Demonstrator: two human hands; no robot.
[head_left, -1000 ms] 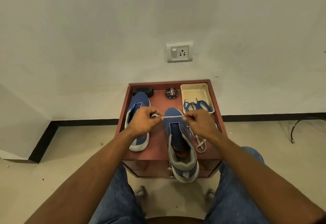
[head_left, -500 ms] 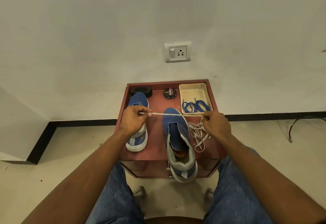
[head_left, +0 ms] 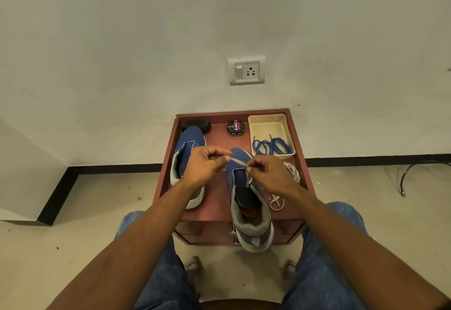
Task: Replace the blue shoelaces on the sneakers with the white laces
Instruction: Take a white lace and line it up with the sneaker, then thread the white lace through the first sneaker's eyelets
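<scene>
Over the toe of the right blue sneaker (head_left: 246, 187), at table centre, a short span of white lace (head_left: 238, 162) is pinched between the left hand (head_left: 203, 167) and the right hand (head_left: 268, 173). Its remainder lies bunched at three o'clock, partly hidden by the right wrist. Blue laces (head_left: 272, 146) sit in the cream tray (head_left: 268, 124) at one o'clock.

- Sneakers (head_left: 246, 187): blue, grey collars, white soles
- Laces (head_left: 272, 145) in tray: blue
- Lace (head_left: 294, 172) on table: white
- Table (head_left: 219, 202): reddish-brown
- Tray (head_left: 268, 120): cream
- Tin (head_left: 235, 128): black
</scene>
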